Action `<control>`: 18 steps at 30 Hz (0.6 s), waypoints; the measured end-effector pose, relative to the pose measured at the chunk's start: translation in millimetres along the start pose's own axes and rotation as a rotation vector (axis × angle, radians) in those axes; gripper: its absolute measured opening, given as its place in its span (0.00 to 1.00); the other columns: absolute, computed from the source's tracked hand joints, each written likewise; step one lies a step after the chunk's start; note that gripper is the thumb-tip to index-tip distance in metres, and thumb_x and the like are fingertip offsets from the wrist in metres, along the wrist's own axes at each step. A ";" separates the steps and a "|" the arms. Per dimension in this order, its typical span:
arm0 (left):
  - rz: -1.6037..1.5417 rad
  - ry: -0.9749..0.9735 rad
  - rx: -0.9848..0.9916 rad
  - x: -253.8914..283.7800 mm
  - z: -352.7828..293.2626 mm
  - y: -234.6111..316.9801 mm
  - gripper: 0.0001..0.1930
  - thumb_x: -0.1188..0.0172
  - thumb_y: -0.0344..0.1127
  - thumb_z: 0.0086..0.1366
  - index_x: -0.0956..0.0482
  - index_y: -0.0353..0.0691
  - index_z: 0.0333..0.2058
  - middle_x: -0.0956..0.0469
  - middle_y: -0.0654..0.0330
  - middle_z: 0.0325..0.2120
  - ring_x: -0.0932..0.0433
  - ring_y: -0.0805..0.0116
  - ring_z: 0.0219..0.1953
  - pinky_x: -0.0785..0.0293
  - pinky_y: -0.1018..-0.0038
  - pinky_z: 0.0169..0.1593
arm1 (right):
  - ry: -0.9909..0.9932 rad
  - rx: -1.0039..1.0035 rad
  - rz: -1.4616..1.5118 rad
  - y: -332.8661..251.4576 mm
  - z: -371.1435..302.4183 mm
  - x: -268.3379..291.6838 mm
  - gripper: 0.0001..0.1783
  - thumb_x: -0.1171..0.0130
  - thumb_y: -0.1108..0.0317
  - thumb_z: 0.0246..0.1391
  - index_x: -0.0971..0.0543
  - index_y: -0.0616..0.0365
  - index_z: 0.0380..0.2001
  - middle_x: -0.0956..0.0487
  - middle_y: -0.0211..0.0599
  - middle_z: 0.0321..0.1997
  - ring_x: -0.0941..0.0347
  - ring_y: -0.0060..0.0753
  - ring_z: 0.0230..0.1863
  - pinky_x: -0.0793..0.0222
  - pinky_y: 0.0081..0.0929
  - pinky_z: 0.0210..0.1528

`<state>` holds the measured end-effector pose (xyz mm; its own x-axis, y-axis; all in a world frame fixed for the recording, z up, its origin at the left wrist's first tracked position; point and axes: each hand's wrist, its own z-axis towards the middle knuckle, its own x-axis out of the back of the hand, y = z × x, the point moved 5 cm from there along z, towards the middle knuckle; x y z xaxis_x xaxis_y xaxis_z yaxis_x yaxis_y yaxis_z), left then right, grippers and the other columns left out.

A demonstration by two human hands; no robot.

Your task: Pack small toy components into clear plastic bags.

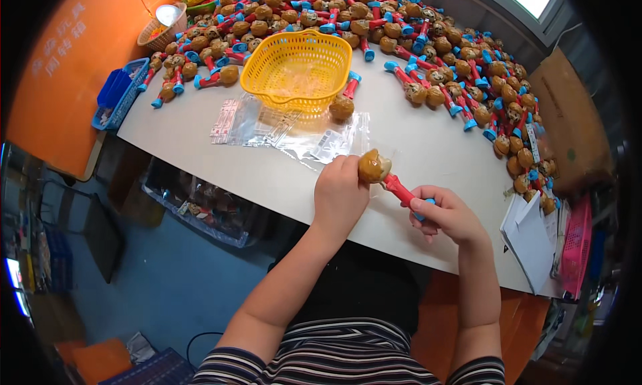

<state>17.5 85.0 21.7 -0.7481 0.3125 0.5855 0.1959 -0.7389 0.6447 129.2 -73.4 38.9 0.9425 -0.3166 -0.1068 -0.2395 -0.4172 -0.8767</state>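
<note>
A hand-held toy (374, 167) with a round brown head, a red handle and a blue end is held over the table's near edge, tilted with its head up and left. The fingers of my right hand (438, 213) are closed around its blue end. My left hand (341, 188) is curled against the left side of the brown head, its fingertips mostly hidden behind it. Just beyond my hands lie clear plastic bags (294, 130), some with printed paper. A yellow perforated basket (297, 71) stands partly on them, with another such toy (342, 107) by its right corner.
Many similar toys (461, 71) are heaped along the table's back and right side. A blue basket (122, 94) stands at the left edge, white papers (528, 241) and a pink basket (576, 248) at the right. A cardboard box (568, 121) is behind; a clear bin (200, 208) sits below the table.
</note>
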 end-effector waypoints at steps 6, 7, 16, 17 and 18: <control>-0.190 -0.040 0.108 1.2 -2.4 0.3 0.04 0.41 0.24 0.58 0.27 0.33 0.32 0.24 0.50 0.29 0.24 0.49 0.33 0.27 0.60 0.38 | 0.244 -0.023 -0.199 14.6 -14.4 2.1 0.12 0.41 0.61 0.61 0.22 0.62 0.37 0.24 0.30 0.23 0.33 0.18 0.17 0.35 0.19 0.21; -0.210 -0.056 0.101 1.2 -2.1 3.0 0.04 0.41 0.25 0.58 0.27 0.33 0.32 0.24 0.50 0.29 0.24 0.49 0.34 0.27 0.60 0.38 | 0.369 0.187 -0.481 7.5 -17.6 -0.8 0.12 0.40 0.63 0.60 0.21 0.63 0.37 0.23 0.32 0.23 0.31 0.20 0.19 0.34 0.21 0.23; -0.193 -0.062 -0.006 4.7 -2.8 11.0 0.05 0.41 0.24 0.57 0.26 0.34 0.32 0.25 0.51 0.29 0.25 0.50 0.33 0.28 0.61 0.39 | 0.301 0.041 0.160 28.8 -2.6 5.8 0.14 0.43 0.62 0.62 0.22 0.64 0.39 0.26 0.30 0.22 0.41 0.15 0.13 0.37 0.18 0.18; -0.192 -0.062 -0.007 5.7 -2.0 11.8 0.05 0.41 0.24 0.57 0.26 0.34 0.32 0.25 0.51 0.29 0.25 0.50 0.33 0.28 0.61 0.39 | 0.220 0.008 0.322 32.1 -1.5 -0.7 0.15 0.44 0.61 0.62 0.23 0.64 0.39 0.27 0.28 0.21 0.45 0.13 0.13 0.39 0.16 0.16; -0.160 -0.016 -0.068 9.0 -0.6 15.4 0.05 0.40 0.24 0.56 0.26 0.35 0.32 0.26 0.52 0.29 0.25 0.50 0.34 0.29 0.61 0.40 | 0.138 -0.027 0.482 35.0 -1.0 -7.6 0.15 0.45 0.59 0.63 0.24 0.63 0.39 0.29 0.26 0.21 0.48 0.10 0.12 0.41 0.14 0.14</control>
<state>13.4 76.1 36.5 -0.7562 0.4385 0.4857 0.0311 -0.7174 0.6960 113.4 -86.5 9.5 0.6838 -0.5880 -0.4321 -0.6479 -0.2168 -0.7302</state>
